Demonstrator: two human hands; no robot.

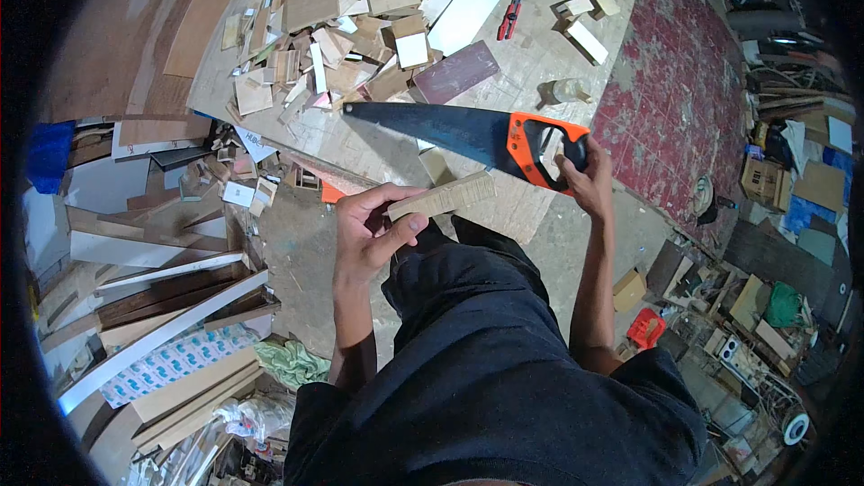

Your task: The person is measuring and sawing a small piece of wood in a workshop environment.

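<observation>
my left hand (373, 232), just off the centre toward nine o'clock, pinches the near end of a short wooden block (447, 196), with my thumb lying across its near side and my fingers behind it. the block sits close to the middle of my view, held above my lap, its far end aimed between two and three o'clock from that hand. my right hand (587, 178), out toward two to three o'clock, is curled around the orange and black grip of a handsaw (441, 133). the dark blade runs from there toward nine o'clock, tipped slightly to ten, and its tip reaches over the workbench (538, 49). the block's far end lies just beside the blade's lower edge by the grip; i cannot tell whether they touch.

on the bench at eleven o'clock is a heap of offcuts (367, 39). a purple-brown board (456, 70) lies at twelve, and a red and black hand tool (509, 18) lies at one. a small clear jar (569, 91) is between one and two. down on the floor, a red plastic basket (645, 328) is at four o'clock, and a crumpled green cloth (292, 363) is between seven and eight.
</observation>
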